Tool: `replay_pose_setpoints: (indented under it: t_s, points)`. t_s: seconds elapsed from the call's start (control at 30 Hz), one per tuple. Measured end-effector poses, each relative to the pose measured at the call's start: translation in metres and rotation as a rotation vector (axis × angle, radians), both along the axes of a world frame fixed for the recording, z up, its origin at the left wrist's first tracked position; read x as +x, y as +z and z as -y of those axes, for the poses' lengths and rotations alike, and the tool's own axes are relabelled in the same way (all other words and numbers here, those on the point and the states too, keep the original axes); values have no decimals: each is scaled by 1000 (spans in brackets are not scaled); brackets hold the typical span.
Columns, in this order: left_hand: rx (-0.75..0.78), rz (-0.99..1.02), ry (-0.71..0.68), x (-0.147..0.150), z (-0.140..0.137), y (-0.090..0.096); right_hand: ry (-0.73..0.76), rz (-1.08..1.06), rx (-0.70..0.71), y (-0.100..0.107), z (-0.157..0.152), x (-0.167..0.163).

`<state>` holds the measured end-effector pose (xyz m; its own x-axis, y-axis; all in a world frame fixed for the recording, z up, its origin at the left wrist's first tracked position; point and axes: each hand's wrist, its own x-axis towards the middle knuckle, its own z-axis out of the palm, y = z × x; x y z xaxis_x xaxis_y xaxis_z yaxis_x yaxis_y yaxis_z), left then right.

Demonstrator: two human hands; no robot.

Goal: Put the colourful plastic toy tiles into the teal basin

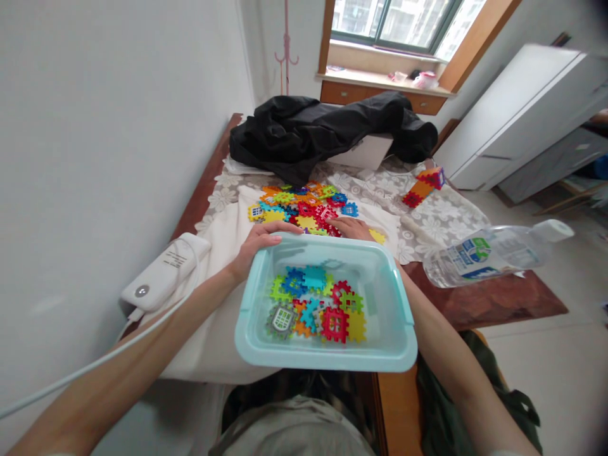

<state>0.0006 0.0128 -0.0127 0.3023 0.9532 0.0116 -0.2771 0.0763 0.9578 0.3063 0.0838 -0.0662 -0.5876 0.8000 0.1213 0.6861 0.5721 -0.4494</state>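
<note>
A light-blue plastic bin (327, 362) is at the table's near edge, in front of my body. Inside it lie several interlocking plastic blocks, among them a red block (335, 324), a yellow block (356, 326) and a grey window block (282, 318). My left hand (259, 244) grips the bin's far-left corner, fingers along the rim. Beyond the far rim, my right hand (354, 228) stretches its fingers over the edge of a pile of colourful blocks (304, 206). The bin partly hides that hand, and no block shows held in it.
A water bottle (494, 253) stands at the right, near an orange-and-red block assembly (422, 188). On the left lies a white power bank (164, 272) with a cable. Black cloth (327, 130) covers things at the back. The wall (118, 126) borders the left side.
</note>
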Motion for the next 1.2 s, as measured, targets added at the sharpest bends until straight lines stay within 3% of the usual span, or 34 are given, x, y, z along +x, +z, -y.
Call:
replay_pose_setpoints:
  t_s: [0.43, 0.63, 0.7, 0.9, 0.97, 1.13, 1.2]
  points:
    - [17, -14, 23, 0, 1, 3, -119, -213, -15, 1, -7, 3]
    - [11, -12, 21, 1, 0, 4, -304, -655, -22, 7, -6, 10]
    - [6, -6, 17, 1, 0, 3, -311, -783, -84, 10, -6, 10]
    - [28, -11, 13, 0, 0, 0, -172, -1258, -382, 28, 5, 9]
    - [44, -23, 19, 0, 1, 0, -105, -1247, -416, 37, 12, 11]
    - [36, -30, 20, -1, 0, 0, 129, -993, -502, 43, 19, 13]
    - [23, -18, 16, -1, -1, 0, 91, -992, -479, 38, 16, 12]
